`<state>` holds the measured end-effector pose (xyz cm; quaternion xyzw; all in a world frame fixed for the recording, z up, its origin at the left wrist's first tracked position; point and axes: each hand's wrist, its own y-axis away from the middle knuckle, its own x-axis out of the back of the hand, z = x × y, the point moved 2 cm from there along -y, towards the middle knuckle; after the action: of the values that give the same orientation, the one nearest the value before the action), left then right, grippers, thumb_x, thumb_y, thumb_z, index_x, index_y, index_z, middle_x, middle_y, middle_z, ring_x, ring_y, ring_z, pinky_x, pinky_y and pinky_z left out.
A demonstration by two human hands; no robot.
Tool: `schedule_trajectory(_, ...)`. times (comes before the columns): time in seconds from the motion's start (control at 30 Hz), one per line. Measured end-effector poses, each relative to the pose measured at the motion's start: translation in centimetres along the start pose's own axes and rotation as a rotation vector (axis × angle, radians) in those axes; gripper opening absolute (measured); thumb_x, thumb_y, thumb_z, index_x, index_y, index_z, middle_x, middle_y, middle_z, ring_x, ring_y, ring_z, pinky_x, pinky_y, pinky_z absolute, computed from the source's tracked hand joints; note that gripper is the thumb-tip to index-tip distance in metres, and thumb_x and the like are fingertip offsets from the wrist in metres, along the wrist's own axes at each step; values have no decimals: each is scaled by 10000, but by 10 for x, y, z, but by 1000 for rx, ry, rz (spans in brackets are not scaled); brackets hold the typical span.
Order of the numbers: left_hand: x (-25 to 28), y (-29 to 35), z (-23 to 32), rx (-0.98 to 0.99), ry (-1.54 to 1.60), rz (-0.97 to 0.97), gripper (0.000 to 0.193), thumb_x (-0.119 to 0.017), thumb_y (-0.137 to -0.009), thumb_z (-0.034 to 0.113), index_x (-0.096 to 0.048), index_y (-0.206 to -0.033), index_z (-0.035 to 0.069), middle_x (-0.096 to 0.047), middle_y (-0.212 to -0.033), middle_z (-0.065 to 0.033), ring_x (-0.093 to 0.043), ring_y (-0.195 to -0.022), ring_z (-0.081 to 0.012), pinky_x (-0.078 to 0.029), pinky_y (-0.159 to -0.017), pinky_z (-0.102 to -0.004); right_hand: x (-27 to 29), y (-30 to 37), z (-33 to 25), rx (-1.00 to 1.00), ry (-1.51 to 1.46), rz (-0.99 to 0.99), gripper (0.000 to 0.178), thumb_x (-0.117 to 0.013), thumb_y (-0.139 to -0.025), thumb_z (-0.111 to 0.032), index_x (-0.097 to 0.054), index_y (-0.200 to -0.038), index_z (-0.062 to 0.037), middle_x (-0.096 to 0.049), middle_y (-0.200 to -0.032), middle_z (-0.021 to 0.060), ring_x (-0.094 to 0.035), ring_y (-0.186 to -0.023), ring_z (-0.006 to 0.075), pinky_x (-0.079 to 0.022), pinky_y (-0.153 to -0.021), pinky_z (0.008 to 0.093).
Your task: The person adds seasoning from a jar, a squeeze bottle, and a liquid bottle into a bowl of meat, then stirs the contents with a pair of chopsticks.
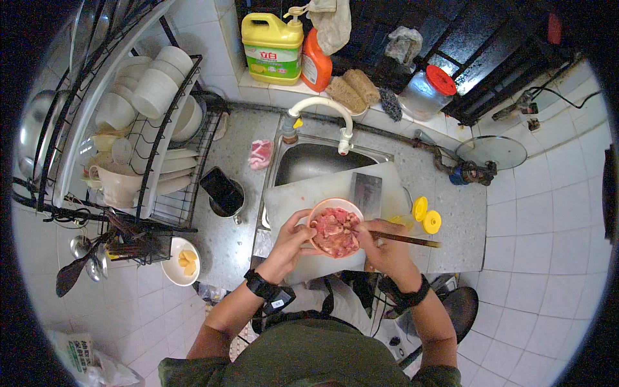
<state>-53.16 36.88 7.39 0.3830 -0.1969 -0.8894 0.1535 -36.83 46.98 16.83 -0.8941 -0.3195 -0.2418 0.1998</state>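
Observation:
Over the white cutting board (290,198), a round bowl (335,200) with a pale orange rim holds pieces of raw meat (333,232). My left hand (289,242) grips the bowl's left side, thumb at the rim. In my right hand (389,250) are dark chopsticks (412,240); their back ends stick out to the right, and their front ends reach the meat at the bowl's right side. Behind the bowl, a cleaver (366,189) lies flat on the board, its handle not plainly visible.
The board partly covers the steel sink (309,166) under a white faucet (325,103). Yellow-capped containers (425,216) are at the right. A metal mug (227,205) with a black phone on it, a bowl of yellow pieces (181,277) and a dish rack (174,129) stand left.

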Motion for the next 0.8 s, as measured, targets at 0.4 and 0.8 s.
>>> schedule_trajectory(0.4,1,-4,4,-43,41,35,465,-600,-789,76,-439,-1224,107,-568,-825,-33,-606,-797,-150,-576,-662,-362,10,5,-12,-277,-142,187,48,-582,-793,-29,-607,-803,10,-611,-676,120,-607,-603,206,-473,-534,286)
schedule_trajectory(0.8,5,-1,8,-63,46,43,472,-591,-786,62,-434,-1229,106,-567,-816,-29,-607,-812,-153,-577,-670,-352,4,8,-8,-172,-24,201,91,-549,-855,-44,-587,-838,36,-595,-683,67,-577,-562,114,-469,-536,220)
